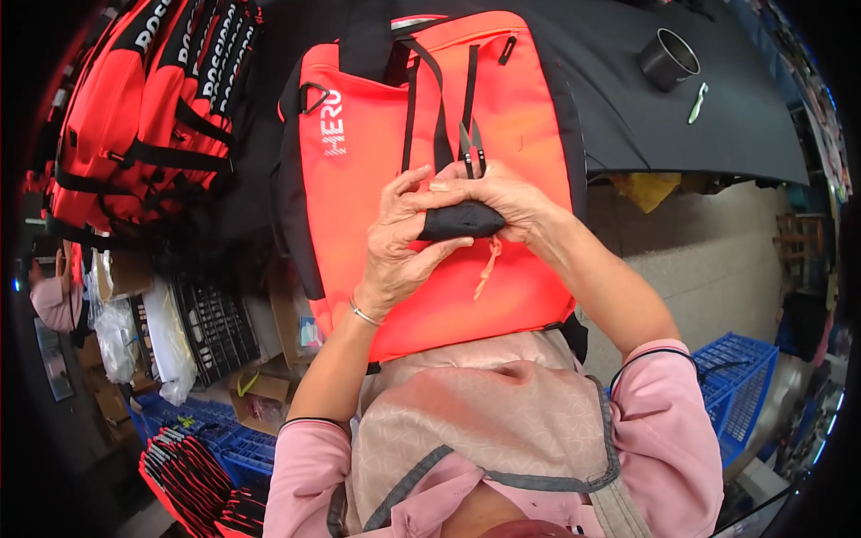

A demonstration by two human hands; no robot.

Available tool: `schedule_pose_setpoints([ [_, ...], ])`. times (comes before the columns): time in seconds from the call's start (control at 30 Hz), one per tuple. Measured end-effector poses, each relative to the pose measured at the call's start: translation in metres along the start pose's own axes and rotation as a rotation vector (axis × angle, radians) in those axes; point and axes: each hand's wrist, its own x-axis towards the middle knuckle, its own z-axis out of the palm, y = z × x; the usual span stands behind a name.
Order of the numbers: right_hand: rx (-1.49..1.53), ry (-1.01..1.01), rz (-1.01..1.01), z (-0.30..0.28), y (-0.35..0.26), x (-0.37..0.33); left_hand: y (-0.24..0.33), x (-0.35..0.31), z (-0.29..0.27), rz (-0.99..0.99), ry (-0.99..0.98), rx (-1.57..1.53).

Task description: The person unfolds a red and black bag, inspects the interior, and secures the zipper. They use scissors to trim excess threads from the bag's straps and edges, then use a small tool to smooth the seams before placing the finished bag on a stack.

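Note:
A bright orange-red backpack (529, 117) with black sides and straps lies in front of me. Above its middle, my left hand (395, 238) is closed on one end of a small black fabric piece (462, 221), thumb below and fingers above. My right hand (518, 199) grips the other end and also holds a pair of thread snips (472, 148), whose blades point away from me. An orange cord (487, 269) dangles below the black piece near my right hand. What the black piece belongs to cannot be made out.
Stacked red and black bags (134, 117) stand at the left. On the black table (619, 108) are a dark metal cup (669, 59) and a small pale green-white tool (698, 102). Blue crates (740, 381) sit low at the right; a cardboard box (260, 399) is at lower left.

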Motion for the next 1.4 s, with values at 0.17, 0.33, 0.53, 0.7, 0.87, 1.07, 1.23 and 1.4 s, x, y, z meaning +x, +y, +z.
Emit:
schedule_pose_setpoints([
  [0.17, -0.556, 0.235, -0.468, -0.012, -0.006, -0.032, 0.006, -0.009, 0.017, -0.257, 0.17, -0.215],
  [0.33, -0.733, 0.549, -0.522, 0.004, 0.005, -0.091, 0.007, -0.01, 0.024, -0.281, 0.213, -0.142],
  [0.53, -1.071, 0.618, -0.763, 0.006, 0.017, -0.085, 0.003, -0.009, 0.03, -0.229, 0.201, -0.116],
  [0.7, -1.187, 0.603, -0.825, 0.004, 0.015, -0.078, 0.003, -0.009, 0.03, -0.218, 0.191, -0.089],
  [0.87, -1.299, 0.552, -0.818, -0.001, 0.013, -0.075, 0.0, -0.014, 0.032, -0.271, 0.171, -0.165],
  [1.07, -0.878, 0.455, -0.506, -0.009, 0.01, -0.078, -0.003, -0.017, 0.032, -0.279, 0.138, -0.185],
  [1.23, -0.938, 0.474, -0.577, -0.012, 0.013, -0.078, -0.004, -0.017, 0.033, -0.316, 0.141, -0.224],
  [1.4, -0.99, 0.45, -0.57, -0.011, 0.011, -0.077, -0.006, -0.018, 0.032, -0.305, 0.123, -0.198],
])
